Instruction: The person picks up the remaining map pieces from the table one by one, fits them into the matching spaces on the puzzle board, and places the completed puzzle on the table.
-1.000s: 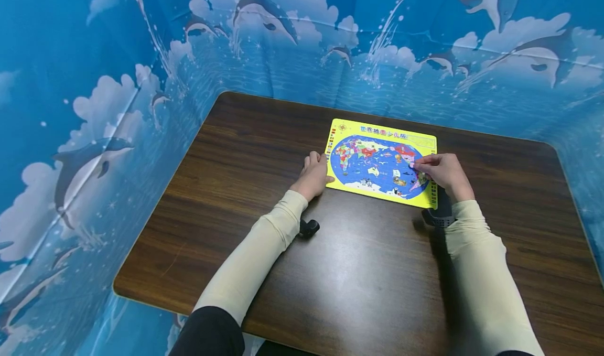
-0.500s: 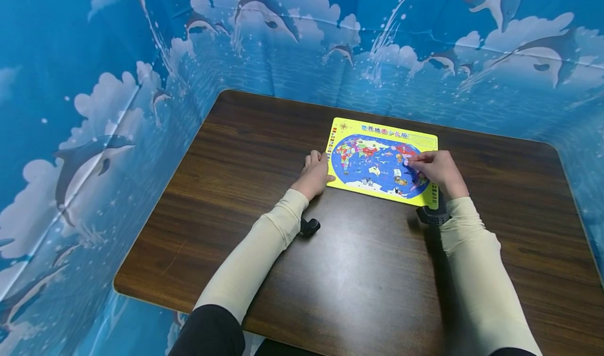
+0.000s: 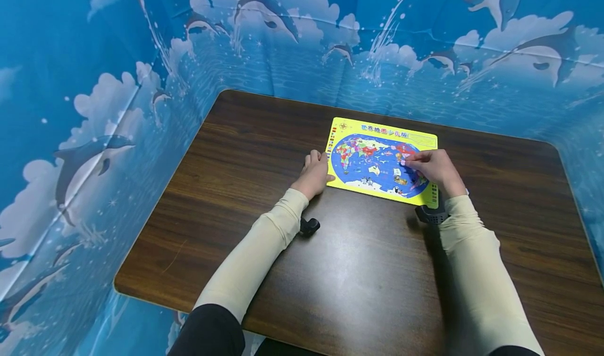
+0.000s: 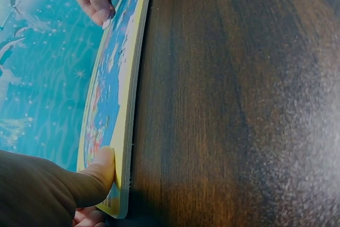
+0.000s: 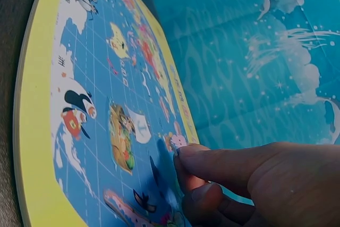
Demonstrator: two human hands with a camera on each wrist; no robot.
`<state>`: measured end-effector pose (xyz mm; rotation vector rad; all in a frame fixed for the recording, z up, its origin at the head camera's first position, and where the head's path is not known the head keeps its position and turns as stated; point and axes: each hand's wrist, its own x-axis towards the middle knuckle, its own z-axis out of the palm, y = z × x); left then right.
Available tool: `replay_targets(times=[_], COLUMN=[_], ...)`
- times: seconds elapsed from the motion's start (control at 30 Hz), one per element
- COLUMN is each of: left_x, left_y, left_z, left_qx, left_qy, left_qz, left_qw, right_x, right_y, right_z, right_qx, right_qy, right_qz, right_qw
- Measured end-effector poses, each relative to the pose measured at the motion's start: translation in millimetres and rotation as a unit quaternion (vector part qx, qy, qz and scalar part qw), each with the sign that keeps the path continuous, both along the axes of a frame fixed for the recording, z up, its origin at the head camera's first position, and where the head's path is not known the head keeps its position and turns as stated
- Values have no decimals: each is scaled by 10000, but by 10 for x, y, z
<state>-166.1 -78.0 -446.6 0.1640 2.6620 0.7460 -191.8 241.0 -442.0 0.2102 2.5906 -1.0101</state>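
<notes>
A yellow-bordered children's world map puzzle board (image 3: 373, 191) lies flat on the table, its blue oval map facing up. At the board's left edge my left hand (image 3: 313, 175) grips the near corner; in the left wrist view the thumb (image 4: 101, 171) lies on top and the other fingers are mostly hidden at the edge. Over the map's right part, my right hand (image 3: 436, 168) pinches a small pale pink puzzle piece (image 3: 403, 162) between thumb and fingertips. Fingers cover much of that piece (image 4: 107, 23). Below them in the right wrist view is a printed sailing ship (image 5: 123, 139).
The board stands on a brown wood-grain table (image 3: 236, 198) with rounded corners. Blue dolphin-print cloth (image 3: 302, 57) hangs behind and to the left. A black wrist device (image 3: 309, 227) sits under the left wrist, another (image 3: 430, 214) under the right.
My right hand has moved a little left over the map with the puzzle piece, then nearly stopped. The left hand keeps its place at the board's corner.
</notes>
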Motion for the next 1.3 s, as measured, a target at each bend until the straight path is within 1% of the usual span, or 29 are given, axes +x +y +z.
replay_targets(times=[0.07,0.33,0.5,0.67,0.77,0.97,1.1,1.3], left_x=[-2,-14,-8,-7,-7,-4,2,10], left_y=[-7,-18,-21,-25,-26,-22,-19,-21], left_z=[-2,-11,-8,-1,0,-6,-17,-20], left_qx=[7,-108,-127,-139,-161,-138,-95,-8], left_qy=[-13,-9,10,36,37,-22,-16,39], left_qz=[8,-18,-18,-12,-23,22,16,11], left_qw=[10000,9999,9999,9999,9999,9999,10000,10000], right_x=[-10,-38,-40,-49,-68,-157,-235,-356], right_y=[-17,-111,-134,-126,-120,-148,-186,-231], right_z=[-4,-5,-6,-18,-29,-44,-37,-32], right_qx=[10,-253,-346,-253,-220,-137,-32,-116], right_qy=[15,169,31,85,161,352,357,357], right_qz=[70,212,226,234,134,-24,15,-76], right_qw=[10000,9993,9991,9994,9995,9993,9994,9993])
